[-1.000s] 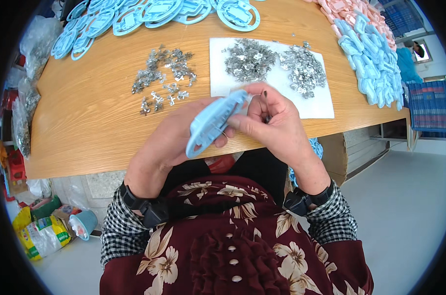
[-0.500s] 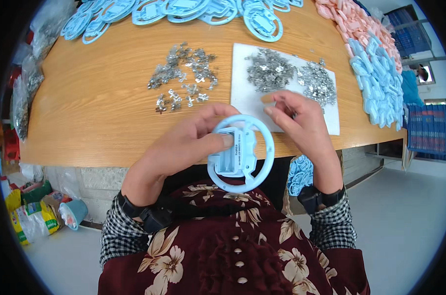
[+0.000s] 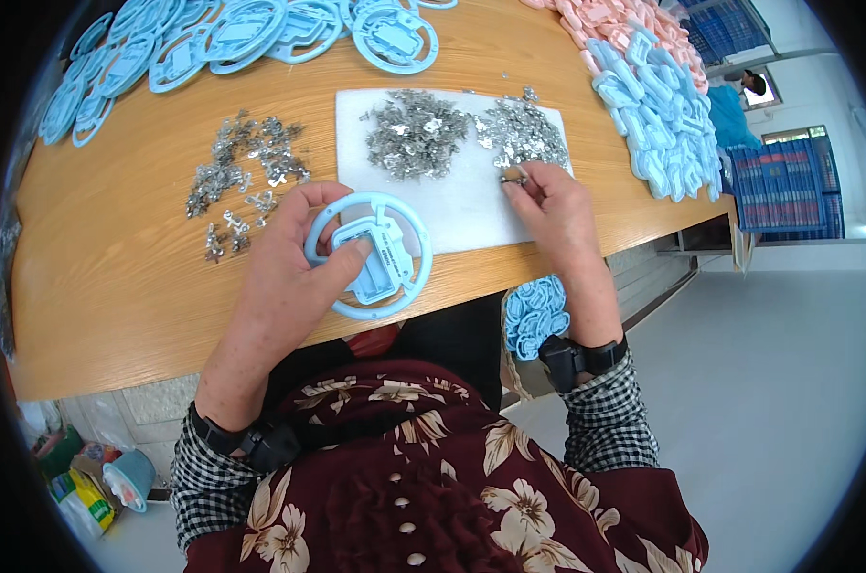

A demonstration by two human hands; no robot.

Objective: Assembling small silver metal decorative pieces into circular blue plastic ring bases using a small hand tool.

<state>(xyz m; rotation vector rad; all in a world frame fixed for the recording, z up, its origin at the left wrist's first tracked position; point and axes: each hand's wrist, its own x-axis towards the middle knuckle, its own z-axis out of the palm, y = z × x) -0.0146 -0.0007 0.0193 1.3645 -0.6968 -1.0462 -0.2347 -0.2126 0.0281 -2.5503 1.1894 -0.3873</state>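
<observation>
While my left hand (image 3: 294,253) is clamping the blue wheel (image 3: 395,250), thumb pressing on its middle part and fingers wrapping behind, my right hand (image 3: 559,215) is hovering well apart from it, over the edge of the white mat (image 3: 452,212). The wheel is hanging in my grip above the near edge of the table (image 3: 117,248), its hollow side facing me.

Over on the right, my fingers are curling in beside the right heap (image 3: 523,134) of metal bits; something small and dark (image 3: 516,180) is showing at their tips, but I can't tell whether they're pinching a bit or only poising over one. The left heap (image 3: 416,134) is lying next to it, and looser bits (image 3: 221,174) are sprawling on the wood beyond my left hand.

So I'm judging this as the picking step: one hand steadying, the other selecting. A good next move, I'm reckoning, is calling for a sure pinch on a single bit, with the wheel staying steady and its hollow clear of my thumb.
</observation>
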